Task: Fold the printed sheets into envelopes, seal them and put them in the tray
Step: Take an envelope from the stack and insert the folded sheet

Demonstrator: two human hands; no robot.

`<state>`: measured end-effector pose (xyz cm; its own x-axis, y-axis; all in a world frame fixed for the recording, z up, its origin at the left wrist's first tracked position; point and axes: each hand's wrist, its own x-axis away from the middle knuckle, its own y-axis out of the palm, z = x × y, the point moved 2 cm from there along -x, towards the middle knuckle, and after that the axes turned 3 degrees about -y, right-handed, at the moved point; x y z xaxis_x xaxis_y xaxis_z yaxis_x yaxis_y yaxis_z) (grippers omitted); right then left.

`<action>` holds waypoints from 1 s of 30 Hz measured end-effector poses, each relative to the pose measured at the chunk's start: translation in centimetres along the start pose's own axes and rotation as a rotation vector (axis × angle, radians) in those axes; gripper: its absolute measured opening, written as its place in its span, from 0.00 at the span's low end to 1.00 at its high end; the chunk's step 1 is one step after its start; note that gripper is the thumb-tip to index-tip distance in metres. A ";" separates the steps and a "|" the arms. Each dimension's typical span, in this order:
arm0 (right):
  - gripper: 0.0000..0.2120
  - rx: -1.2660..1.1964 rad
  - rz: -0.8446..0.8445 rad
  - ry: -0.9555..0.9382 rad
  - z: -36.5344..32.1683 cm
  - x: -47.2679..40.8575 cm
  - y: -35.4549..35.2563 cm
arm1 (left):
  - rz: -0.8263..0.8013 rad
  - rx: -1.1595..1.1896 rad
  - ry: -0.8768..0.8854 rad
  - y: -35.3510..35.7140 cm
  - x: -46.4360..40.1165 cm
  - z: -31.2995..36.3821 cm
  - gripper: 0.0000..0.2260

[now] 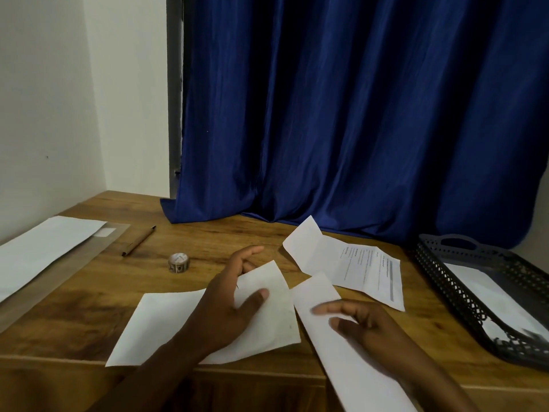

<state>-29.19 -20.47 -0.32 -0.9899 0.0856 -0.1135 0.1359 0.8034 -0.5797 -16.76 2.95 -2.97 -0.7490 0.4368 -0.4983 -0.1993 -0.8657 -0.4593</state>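
Two hands are busy at the near edge of a wooden table with a warm, streaky grain, so I'll use that table as the reference for everything. Left hand has its thumb on top of a plain white envelope and fingers tucked behind the raised right end, so it's gripping that paper; the envelope's left part lies flat near the table's front edge. Right hand sits on a folded sheet, a long narrow white strip that runs off the front edge of the table toward the camera. Its fingers are loosely curled and motion-blurred, so I can't tell if it's actually holding the strip or just resting on it.

Further back toward the middle of the table is a printed sheet, creased into panels with the far panel standing up. There are lines of black text and a grey bar on it, way too small to read.

At the table's right end sits a dark plastic tray with lattice-pattern walls and a handle cutout, and a white sealed envelope lies inside it.

Toward the left side of the table: a small roll of patterned tape, a brown pen lying diagonally, and a stack of white paper on a clear sleeve at the far left end. Behind the table hangs a shiny blue curtain.
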 end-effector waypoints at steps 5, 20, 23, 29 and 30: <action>0.11 -0.152 -0.133 -0.006 -2.4 -1.3 2.4 | 0.027 -0.028 0.017 0.0 0.4 0.2 0.28; 0.19 -0.332 -0.002 0.048 -1.3 -2.2 4.0 | -0.162 -0.461 0.264 0.3 1.9 3.2 0.53; 0.29 -0.366 0.006 0.014 -1.1 -2.1 4.0 | -0.205 -0.431 0.243 0.6 2.2 2.8 0.53; 0.18 -0.340 -0.027 0.058 -0.7 -2.2 3.1 | -0.186 -0.248 0.173 0.3 2.2 3.0 0.52; 0.16 -0.331 -0.026 0.052 -0.7 -2.3 2.9 | -0.184 -0.245 0.175 0.2 2.2 3.1 0.52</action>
<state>-26.58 -17.95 -1.18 -0.9947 0.0860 -0.0555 0.0984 0.9527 -0.2877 -20.42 3.00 -1.92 -0.5907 0.6336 -0.4996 -0.1477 -0.6936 -0.7051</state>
